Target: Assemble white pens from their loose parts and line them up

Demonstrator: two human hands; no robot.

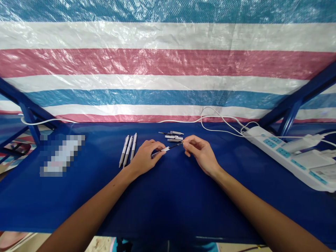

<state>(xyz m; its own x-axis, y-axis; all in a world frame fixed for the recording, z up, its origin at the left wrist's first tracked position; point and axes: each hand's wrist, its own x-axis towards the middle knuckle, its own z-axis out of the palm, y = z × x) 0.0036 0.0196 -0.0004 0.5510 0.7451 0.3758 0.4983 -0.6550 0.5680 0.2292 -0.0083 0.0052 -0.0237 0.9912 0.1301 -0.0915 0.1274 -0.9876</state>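
Note:
My left hand (147, 155) is closed around a white pen barrel (165, 149), pinched between thumb and fingers. A dark, thin pen refill (175, 145) runs from the barrel's open end toward my right hand (198, 150), whose thumb and fingertips pinch its far tip. Just beyond the hands lie several loose pen parts (174, 137), white and grey pieces with a thin refill among them. Left of my left hand, three white pens with grey grips (128, 150) lie side by side. My left fingers hide part of the barrel.
A white power strip (283, 154) with plugs and chargers lies at the right of the blue table (168, 206). White cables (223, 122) loop along the back edge. A blurred-out pale object (63, 155) is at the left. Blue metal struts (291, 108) and a striped sheet stand behind.

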